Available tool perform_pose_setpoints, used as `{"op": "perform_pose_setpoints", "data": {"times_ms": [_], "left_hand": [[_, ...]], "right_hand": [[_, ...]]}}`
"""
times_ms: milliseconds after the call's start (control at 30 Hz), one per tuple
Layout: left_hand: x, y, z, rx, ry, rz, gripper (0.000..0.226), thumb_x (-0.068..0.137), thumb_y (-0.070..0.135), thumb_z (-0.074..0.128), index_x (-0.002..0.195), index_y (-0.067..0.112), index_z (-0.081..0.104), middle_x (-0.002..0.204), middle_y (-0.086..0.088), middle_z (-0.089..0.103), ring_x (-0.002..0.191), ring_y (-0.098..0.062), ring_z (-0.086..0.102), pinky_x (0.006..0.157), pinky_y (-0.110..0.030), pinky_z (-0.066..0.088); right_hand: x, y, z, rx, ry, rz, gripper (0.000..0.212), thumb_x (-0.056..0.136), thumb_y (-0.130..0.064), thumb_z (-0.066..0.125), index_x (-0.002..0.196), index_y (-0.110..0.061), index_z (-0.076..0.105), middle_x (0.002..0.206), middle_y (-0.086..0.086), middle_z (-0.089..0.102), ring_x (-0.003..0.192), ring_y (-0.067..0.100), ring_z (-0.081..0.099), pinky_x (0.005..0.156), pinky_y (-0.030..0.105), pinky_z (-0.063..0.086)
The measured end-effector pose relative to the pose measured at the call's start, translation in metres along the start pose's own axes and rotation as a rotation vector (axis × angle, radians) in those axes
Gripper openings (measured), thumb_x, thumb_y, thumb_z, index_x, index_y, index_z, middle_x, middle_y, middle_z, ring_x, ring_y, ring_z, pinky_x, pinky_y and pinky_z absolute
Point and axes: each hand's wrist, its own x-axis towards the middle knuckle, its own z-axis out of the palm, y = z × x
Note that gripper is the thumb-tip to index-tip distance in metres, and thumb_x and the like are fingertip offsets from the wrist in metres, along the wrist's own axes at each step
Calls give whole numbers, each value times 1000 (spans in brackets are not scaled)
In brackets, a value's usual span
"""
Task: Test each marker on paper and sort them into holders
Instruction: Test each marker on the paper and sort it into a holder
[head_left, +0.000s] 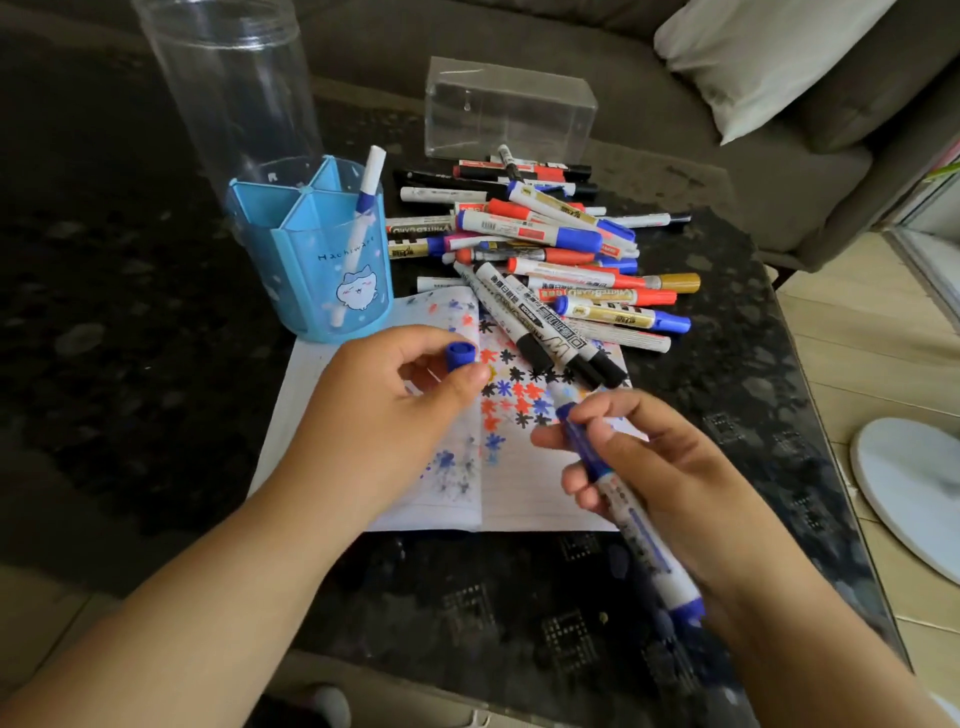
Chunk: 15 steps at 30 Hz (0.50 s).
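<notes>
Head view looks down on a dark table (519, 597) with an open notebook (519, 493) as the landmark. Its pages carry blue, red and black star-shaped scribbles, thickest along the spine and far half. Left hand (384, 415) hovers over the notebook's left page, thumb and fingers pinching a blue cap (460, 355). Right hand (670, 467) sits over the notebook's right edge, fingers curled around a blue marker (639, 525) — its uncapped tip points at the scribbles, its tail runs back toward the person, past the notebook's near edge.

At the notebook's far-left corner stands a blue holder (311, 270) with divided compartments; one white-and-blue pen (363, 208) leans in its right compartment. Behind the holder rises a clear cylinder (234, 78). Beyond the notebook's far-right corner lies the pile (545, 249) of markers — several black-capped ones overlap the page. A clear box (509, 111) sits behind the pile, near the table's far edge.

Bare tabletop shows near of the notebook and to its left. Right of the notebook the table's edge is close, with pale floor (857, 364) beyond.
</notes>
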Motion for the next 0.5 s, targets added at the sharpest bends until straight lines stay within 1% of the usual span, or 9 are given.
{"op": "perform_pose_setpoints", "data": {"times_ms": [33, 100, 200, 233, 300, 367, 400, 433, 500], "left_hand": [[0, -2, 0, 32, -13, 3, 7, 78, 30, 70, 79, 36, 66, 72, 18, 66, 65, 2, 58, 65, -17, 48], [0, -5, -1, 107, -37, -1, 13, 76, 28, 73, 74, 37, 64, 62, 22, 61, 59, 7, 54, 58, -8, 42], [1, -8, -1, 157, -71, -49, 13, 73, 26, 76, 80, 33, 67, 67, 17, 62, 62, 3, 55, 57, -8, 41], [1, -9, -2, 168, -83, -56, 13, 73, 25, 77, 82, 30, 68, 70, 14, 63, 64, 0, 57, 61, -11, 44], [3, -11, -2, 181, -110, -60, 14, 72, 22, 78, 82, 28, 69, 74, 12, 66, 68, -3, 60, 65, -15, 48], [3, -12, -2, 185, -136, -51, 16, 71, 22, 79, 81, 30, 68, 74, 13, 66, 65, 0, 58, 61, -8, 44], [3, -13, -2, 183, -143, -42, 17, 71, 22, 79, 81, 30, 68, 74, 14, 65, 64, 3, 56, 59, -6, 43], [3, -14, -2, 179, -147, -35, 18, 71, 22, 79, 83, 30, 68, 73, 14, 64, 65, 5, 54, 58, -6, 42], [3, -16, -1, 179, -146, -24, 20, 71, 22, 79, 86, 29, 69, 73, 14, 63, 66, 7, 53, 59, -5, 41]], "right_hand": [[0, -1, 0, 126, -3, 35, 21, 74, -18, 54, 80, -10, 72, 87, 19, 72, 55, 14, 64, 51, 18, 52], [2, 1, -3, 353, -6, 102, 24, 74, -14, 53, 78, -8, 77, 89, 24, 71, 61, 19, 70, 51, 19, 55], [5, 3, -2, 449, -43, 106, 27, 69, -4, 55, 87, -1, 75, 88, 27, 70, 67, 23, 72, 52, 20, 55], [7, 6, -2, 430, -53, 97, 30, 67, -4, 56, 92, 1, 73, 87, 26, 70, 66, 21, 72, 52, 20, 55], [9, 13, -1, 345, -67, 46, 30, 64, -7, 66, 94, -7, 72, 83, 21, 71, 64, 19, 70, 52, 21, 54], [13, 20, 0, 113, -51, -48, 16, 72, -26, 75, 83, -17, 69, 73, 14, 69, 57, 16, 63, 50, 21, 50], [14, 24, 1, -31, -20, -92, 21, 77, -38, 71, 80, -18, 65, 66, 11, 66, 53, 15, 57, 49, 21, 46], [15, 26, 3, -148, 24, -116, 26, 81, -43, 62, 78, -17, 62, 61, 8, 62, 50, 15, 52, 48, 20, 42], [18, 28, 7, -249, 97, -153, 29, 84, -39, 47, 78, -13, 59, 55, 7, 57, 48, 15, 48, 47, 20, 39]]}}
